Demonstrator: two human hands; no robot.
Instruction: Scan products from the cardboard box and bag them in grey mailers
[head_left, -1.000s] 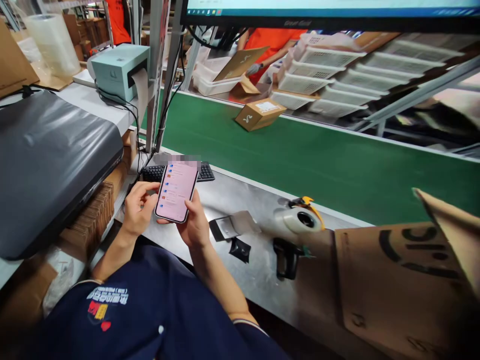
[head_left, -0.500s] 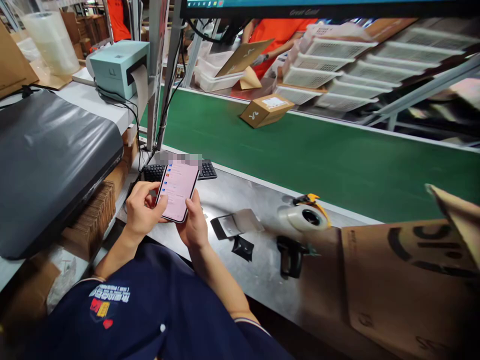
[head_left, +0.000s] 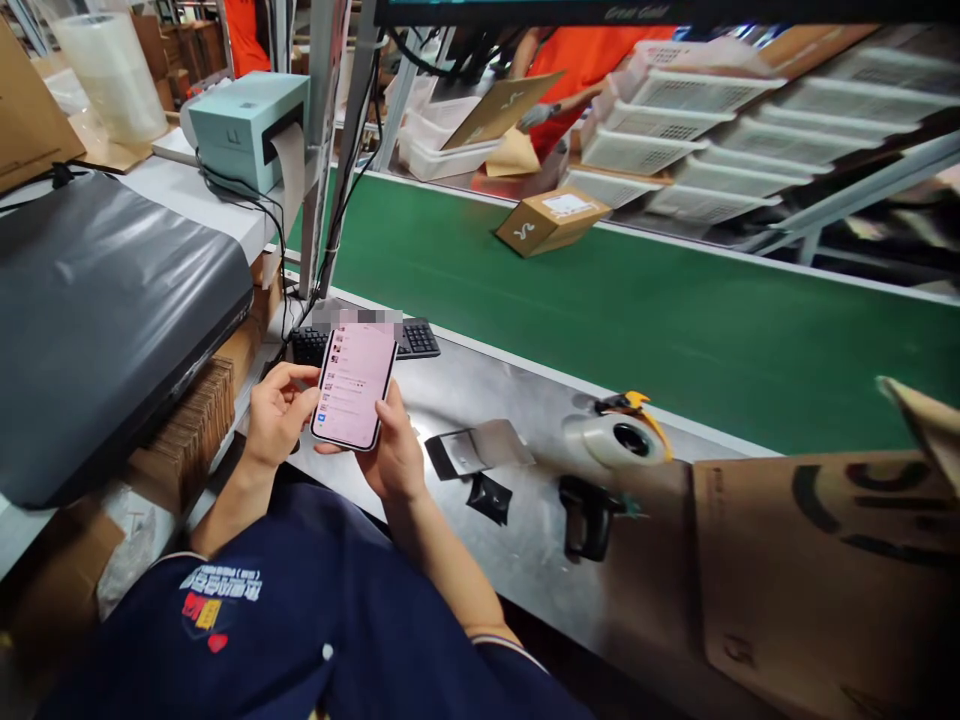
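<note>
A lit smartphone point(head_left: 355, 388) is held upright-tilted in front of my body, its screen showing a list of entries. My right hand point(head_left: 396, 452) grips its lower right side, thumb along the edge and fingers behind it. At the phone's left edge, my left hand point(head_left: 281, 412) is closed with bent fingers, its thumb and forefinger against the side. Part of the keyboard point(head_left: 418, 338) shows behind the phone. To the right on the metal table lie a small black packet point(head_left: 490, 497), a flat grey-and-black pouch point(head_left: 480, 448) and a black handheld scanner point(head_left: 585, 518).
A tape dispenser point(head_left: 626, 436) and a large carton point(head_left: 810, 560) are at the right. Beyond runs a green conveyor point(head_left: 675, 310) bearing a brown box point(head_left: 553, 220). A label printer point(head_left: 250, 130) stands left. White baskets point(head_left: 679, 120) and a person in orange point(head_left: 577, 60) are across.
The list on the phone screen shows different entries. My left thumb has moved from over the screen to its left edge. The view has shifted slightly.
</note>
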